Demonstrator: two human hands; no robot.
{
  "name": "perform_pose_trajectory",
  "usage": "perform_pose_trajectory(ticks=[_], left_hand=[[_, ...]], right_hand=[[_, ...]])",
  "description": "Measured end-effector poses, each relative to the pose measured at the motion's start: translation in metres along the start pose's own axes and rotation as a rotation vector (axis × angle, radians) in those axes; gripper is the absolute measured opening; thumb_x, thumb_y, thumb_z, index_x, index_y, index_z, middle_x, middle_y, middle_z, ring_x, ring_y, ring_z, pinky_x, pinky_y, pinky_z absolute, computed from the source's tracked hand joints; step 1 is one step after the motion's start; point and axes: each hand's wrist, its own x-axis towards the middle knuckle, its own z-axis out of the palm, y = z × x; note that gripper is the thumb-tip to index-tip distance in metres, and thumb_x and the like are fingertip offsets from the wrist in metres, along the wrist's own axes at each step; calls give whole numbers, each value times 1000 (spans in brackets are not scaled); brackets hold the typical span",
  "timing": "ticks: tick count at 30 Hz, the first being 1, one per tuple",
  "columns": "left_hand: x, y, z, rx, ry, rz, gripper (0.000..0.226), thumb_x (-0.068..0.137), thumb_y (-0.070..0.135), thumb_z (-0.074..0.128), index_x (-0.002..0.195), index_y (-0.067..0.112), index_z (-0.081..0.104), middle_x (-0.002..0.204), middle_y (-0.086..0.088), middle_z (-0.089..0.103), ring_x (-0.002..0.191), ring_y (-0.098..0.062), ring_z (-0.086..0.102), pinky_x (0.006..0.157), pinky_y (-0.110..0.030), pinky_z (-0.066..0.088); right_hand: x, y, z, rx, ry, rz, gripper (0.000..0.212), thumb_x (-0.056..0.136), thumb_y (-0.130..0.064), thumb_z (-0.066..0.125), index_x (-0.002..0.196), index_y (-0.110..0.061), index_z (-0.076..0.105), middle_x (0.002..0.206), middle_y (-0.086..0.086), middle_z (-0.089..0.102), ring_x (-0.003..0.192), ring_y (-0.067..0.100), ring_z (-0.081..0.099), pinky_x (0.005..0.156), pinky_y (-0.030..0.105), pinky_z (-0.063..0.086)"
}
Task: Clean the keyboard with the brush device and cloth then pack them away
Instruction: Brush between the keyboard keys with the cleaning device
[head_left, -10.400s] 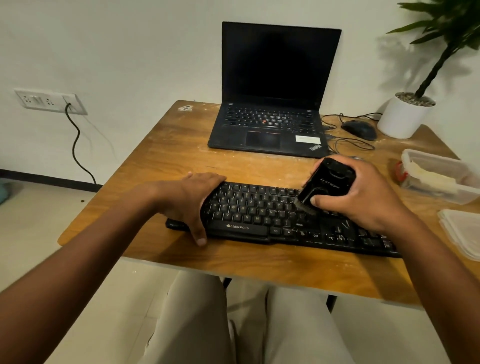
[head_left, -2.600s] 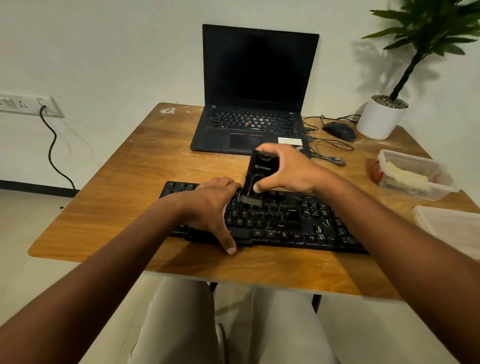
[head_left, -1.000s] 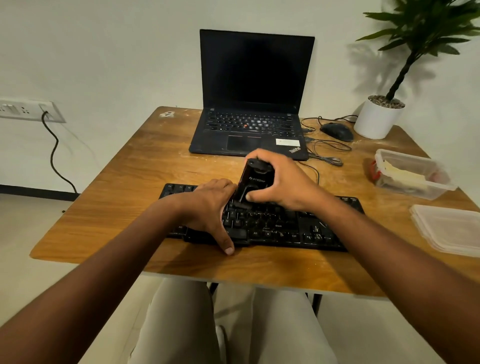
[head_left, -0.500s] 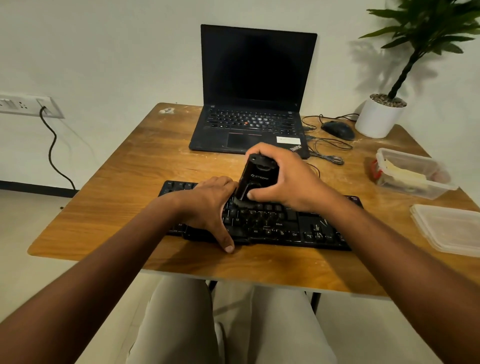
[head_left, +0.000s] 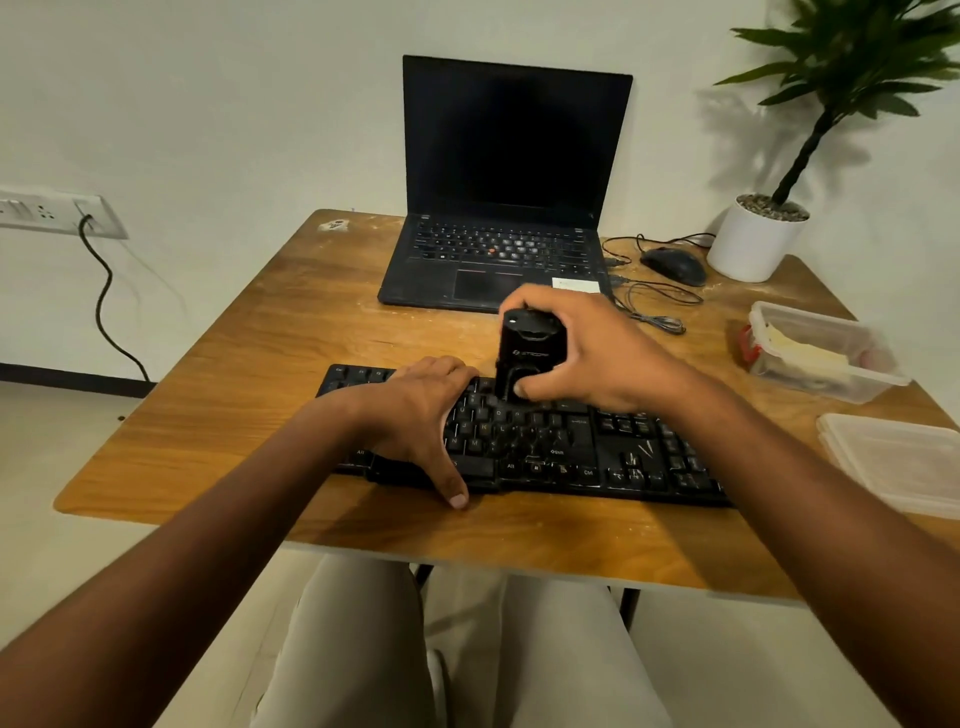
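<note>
Laptop (head_left: 498, 249) sits behind keyboard (head_left: 571, 447); my right hand (head_left: 597, 353) grips brush device (head_left: 527, 353) upright on keys, left hand (head_left: 415, 415) rests flat

Over ten seconds the right hand (head_left: 597, 353) has carried the brush (head_left: 527, 358) from the right half of the keyboard (head_left: 571, 452) leftward to its middle, far rows. In the last second the brush went from tilted to upright.

One keyboard (head_left: 524, 441), one laptop (head_left: 504, 208), one mouse (head_left: 674, 265), two hands (head_left: 415, 410).
</note>
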Motion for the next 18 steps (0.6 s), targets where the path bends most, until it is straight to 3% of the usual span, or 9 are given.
perform_pose_trajectory(ticks=[4, 10, 14, 18], left_hand=[[0, 0, 0, -1, 4, 5, 150, 54, 61, 96, 165, 23, 3, 169, 5, 10, 156, -22, 7, 130, -43, 11], [1, -2, 2, 3, -7, 0, 153, 54, 63, 95, 166, 23, -1, 172, 5, 2, 158, -23, 0, 128, -41, 6], [0, 0, 1, 4, -8, -3, 152, 56, 61, 95, 166, 23, -2, 172, 4, 1, 158, -23, 0, 128, -41, 6], [1, 0, 0, -5, 24, 11, 145, 53, 60, 97, 164, 23, 10, 165, 4, 18, 153, -21, 14, 127, -41, 15]], right_hand=[[-2, 12, 24, 28, -17, 7, 50, 72, -14, 89, 107, -35, 60, 97, -13, 66, 89, 0, 63, 66, 15, 52], [-14, 21, -15, -189, -171, 105, 54, 74, -13, 88, 112, -37, 60, 102, -18, 63, 94, 1, 61, 73, 21, 50], [-5, 7, -13, -71, -48, 46, 55, 74, -10, 87, 114, -34, 59, 105, -13, 64, 98, 4, 63, 71, 27, 59], [1, 4, 19, 48, -12, -22, 51, 74, -11, 87, 110, -34, 60, 99, -11, 68, 88, 9, 67, 65, 33, 59]])
